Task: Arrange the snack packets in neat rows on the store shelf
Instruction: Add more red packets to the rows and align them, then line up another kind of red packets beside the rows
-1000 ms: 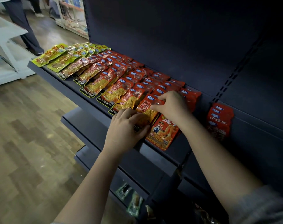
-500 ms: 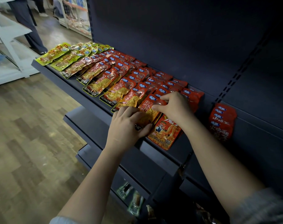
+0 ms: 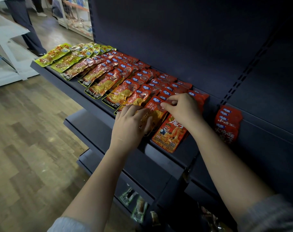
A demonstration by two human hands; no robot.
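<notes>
Orange packet (image 3: 155,113) | left hand (image 3: 130,126) presses flat | right hand (image 3: 184,108) pinches top

dark shelf (image 3: 98,104), snack packets (image 3: 119,84) in rows

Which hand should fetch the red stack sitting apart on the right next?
Right, probably. The right hand is nearer the red stack and only pinches a packet's top edge. The left hand is farther off, pressing the orange packet at the row's front.
</notes>
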